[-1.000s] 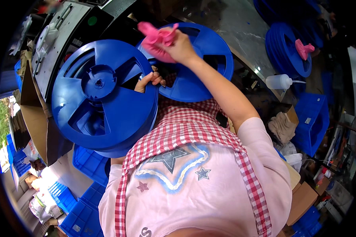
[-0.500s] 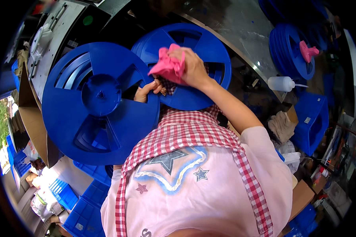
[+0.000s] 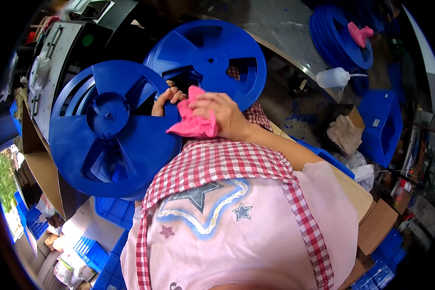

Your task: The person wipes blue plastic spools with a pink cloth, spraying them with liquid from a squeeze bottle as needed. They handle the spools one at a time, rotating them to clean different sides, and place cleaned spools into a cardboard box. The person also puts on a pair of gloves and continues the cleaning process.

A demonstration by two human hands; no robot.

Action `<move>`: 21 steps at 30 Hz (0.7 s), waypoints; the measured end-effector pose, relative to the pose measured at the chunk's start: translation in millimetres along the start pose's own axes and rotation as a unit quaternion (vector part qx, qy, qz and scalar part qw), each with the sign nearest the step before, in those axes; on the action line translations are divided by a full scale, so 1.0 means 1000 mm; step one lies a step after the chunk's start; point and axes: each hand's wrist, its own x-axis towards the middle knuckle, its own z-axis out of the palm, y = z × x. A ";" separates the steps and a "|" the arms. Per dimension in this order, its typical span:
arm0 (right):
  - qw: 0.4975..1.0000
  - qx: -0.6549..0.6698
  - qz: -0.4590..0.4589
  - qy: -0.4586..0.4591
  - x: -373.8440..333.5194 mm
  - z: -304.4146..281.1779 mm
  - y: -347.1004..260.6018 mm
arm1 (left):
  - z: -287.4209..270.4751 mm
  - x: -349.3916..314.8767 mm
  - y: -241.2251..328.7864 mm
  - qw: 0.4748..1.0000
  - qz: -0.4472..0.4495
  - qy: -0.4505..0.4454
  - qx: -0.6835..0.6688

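Your right hand [image 3: 224, 113] has dropped from the far blue reel [image 3: 205, 60] toward your chest since half a second ago, fist closed around the pink cloth [image 3: 193, 123]. Your left hand [image 3: 166, 99], fingers curled, grips the edge of the near blue reel [image 3: 108, 128], which sits upright just beside the cloth.
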 end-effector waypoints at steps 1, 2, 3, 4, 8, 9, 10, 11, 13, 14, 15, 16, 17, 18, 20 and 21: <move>0.997 -0.019 -0.071 -0.025 -0.005 0.001 -0.005 | -0.002 0.002 0.001 1.000 -0.007 -0.002 -0.020; 0.999 -0.004 -0.038 -0.035 -0.007 -0.006 -0.003 | -0.004 0.003 -0.002 1.000 -0.007 -0.005 -0.016; 1.000 0.011 0.009 -0.007 -0.007 -0.014 0.002 | -0.003 0.002 -0.002 1.000 -0.004 -0.009 -0.012; 0.999 0.010 0.040 0.035 -0.013 -0.022 0.020 | 0.002 0.000 -0.002 1.000 0.008 -0.012 0.001; 0.917 -0.081 0.364 0.140 -0.068 -0.050 0.144 | -0.001 -0.007 0.000 0.997 0.004 0.021 0.071; 0.861 -0.059 0.480 0.157 -0.071 -0.061 0.169 | 0.005 -0.005 -0.002 0.997 -0.006 0.026 0.075; 0.848 -0.069 0.481 0.212 -0.073 -0.065 0.197 | 0.007 -0.005 -0.002 0.996 -0.008 0.022 0.091; 0.835 -0.079 0.477 0.263 -0.061 -0.069 0.204 | 0.008 -0.007 -0.002 0.994 -0.005 0.018 0.105; 0.879 -0.091 0.359 0.299 -0.021 -0.081 0.199 | 0.009 -0.011 0.003 0.993 -0.004 0.007 0.121; 0.899 -0.122 0.322 0.270 -0.001 -0.087 0.194 | 0.008 -0.016 0.007 0.991 -0.007 0.005 0.131; 0.921 -0.204 0.198 0.267 0.019 -0.089 0.183 | 0.001 -0.022 0.011 0.995 0.003 0.009 0.102; 0.931 -0.206 0.180 0.242 0.033 -0.088 0.177 | -0.004 -0.026 0.015 0.995 0.008 0.012 0.096; 0.940 -0.209 0.162 0.217 0.045 -0.086 0.172 | -0.007 -0.031 0.018 0.996 0.013 0.015 0.090; 0.943 -0.194 0.168 0.210 0.055 -0.081 0.170 | -0.005 -0.036 0.019 0.995 0.010 0.020 0.093; 0.967 -0.066 0.175 0.173 0.071 -0.066 0.159 | -0.003 -0.042 0.015 0.995 0.004 0.032 0.097; 0.980 -0.001 0.140 0.138 0.076 -0.049 0.150 | -0.002 -0.040 0.013 0.994 -0.008 0.026 0.102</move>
